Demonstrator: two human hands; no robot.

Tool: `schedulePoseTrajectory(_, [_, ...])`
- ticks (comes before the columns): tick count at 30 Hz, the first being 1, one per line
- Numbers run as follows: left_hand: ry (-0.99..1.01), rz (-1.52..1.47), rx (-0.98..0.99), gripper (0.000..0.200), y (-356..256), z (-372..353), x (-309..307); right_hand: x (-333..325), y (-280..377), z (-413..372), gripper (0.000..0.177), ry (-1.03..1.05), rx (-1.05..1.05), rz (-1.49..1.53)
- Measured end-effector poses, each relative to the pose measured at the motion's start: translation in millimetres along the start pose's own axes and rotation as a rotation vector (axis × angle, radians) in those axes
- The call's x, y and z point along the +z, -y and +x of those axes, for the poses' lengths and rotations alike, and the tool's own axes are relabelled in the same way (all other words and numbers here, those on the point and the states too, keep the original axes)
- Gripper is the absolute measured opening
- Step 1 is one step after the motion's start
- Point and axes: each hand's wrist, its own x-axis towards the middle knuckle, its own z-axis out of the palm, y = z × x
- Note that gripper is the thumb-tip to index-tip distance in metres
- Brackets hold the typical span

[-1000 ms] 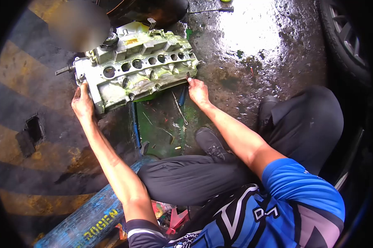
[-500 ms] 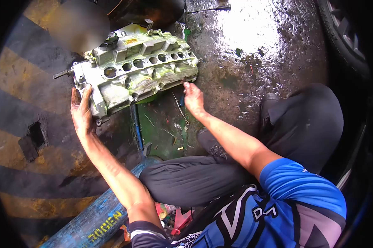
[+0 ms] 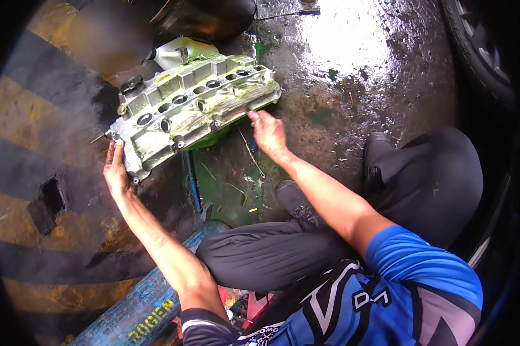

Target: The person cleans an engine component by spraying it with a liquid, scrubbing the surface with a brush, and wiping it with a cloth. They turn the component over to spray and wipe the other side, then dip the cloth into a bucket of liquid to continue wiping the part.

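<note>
The left hand (image 3: 117, 173) lies open and flat, fingers stretched up against the lower left end of the metal engine cover (image 3: 191, 109). The right hand (image 3: 268, 134) is loosely open, fingers slightly bent, with its fingertips on the cover's near long edge close to the right end; nothing shows in its grasp.

The cover rests on a wet, oily concrete floor (image 3: 358, 86) painted with yellow stripes (image 3: 18, 109). A white jug (image 3: 179, 53) sits just behind it, a tyre (image 3: 479, 52) stands at the far right, and a blue gas cylinder (image 3: 139, 305) lies by the person's left arm.

The cover's long axis runs from lower left to upper right, holed face upward.
</note>
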Motion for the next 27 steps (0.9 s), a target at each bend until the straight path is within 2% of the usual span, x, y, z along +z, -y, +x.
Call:
schedulePoseTrajectory(2, [-0.02,0.004,-0.029,0.063,7,0,-4,-6,1,7,0.045,-0.001,0.108,-0.026])
schedulePoseTrajectory(6, [-0.041,-0.019,-0.052,0.063,13,-2,-3,11,15,-14,0.047,-0.048,-0.01,-0.171])
schedulePoseTrajectory(9, [-0.058,0.025,-0.064,0.054,11,-3,-1,-15,-21,17,0.048,-0.156,-0.003,-0.141])
schedulePoseTrajectory(10, [-0.065,0.054,-0.06,0.052,13,0,-5,-32,-32,30,0.049,-0.07,0.152,-0.072])
schedulePoseTrajectory(11, [-0.07,0.082,-0.055,0.049,15,4,-8,-29,-38,32,0.049,-0.068,0.146,-0.113])
schedulePoseTrajectory(12, [-0.079,0.081,-0.072,0.05,14,4,-5,-20,-29,24,0.049,-0.104,0.033,-0.09])
schedulePoseTrajectory(13, [-0.091,0.081,-0.094,0.05,16,2,-5,-4,-17,7,0.049,-0.134,-0.077,-0.072])
schedulePoseTrajectory(15, [-0.138,0.08,-0.136,0.055,13,-5,2,6,5,-12,0.045,0.092,-0.069,-0.247])
schedulePoseTrajectory(17, [-0.207,0.097,-0.181,0.063,7,-11,8,-15,-3,2,0.041,-0.02,-0.187,-0.171])
schedulePoseTrajectory(18, [-0.231,0.144,-0.205,0.071,9,-8,6,-25,-15,21,0.041,-0.069,-0.029,-0.049])
schedulePoseTrajectory(19, [-0.219,0.154,-0.209,0.072,15,-5,2,-31,-32,41,0.042,-0.04,0.145,-0.084])
schedulePoseTrajectory(21, [-0.202,0.178,-0.215,0.074,24,2,-5,-49,-24,55,0.045,-0.04,0.092,-0.263])
schedulePoseTrajectory(24, [-0.212,0.256,-0.193,0.068,23,0,-1,-59,-8,75,0.046,0.123,0.017,-0.406])
schedulePoseTrajectory(26, [-0.246,0.324,-0.25,0.068,18,-5,5,-79,-26,104,0.044,0.157,0.062,-0.523])
schedulePoseTrajectory(27, [-0.245,0.326,-0.218,0.067,22,-3,1,-86,-17,112,0.044,0.182,0.085,-0.598])
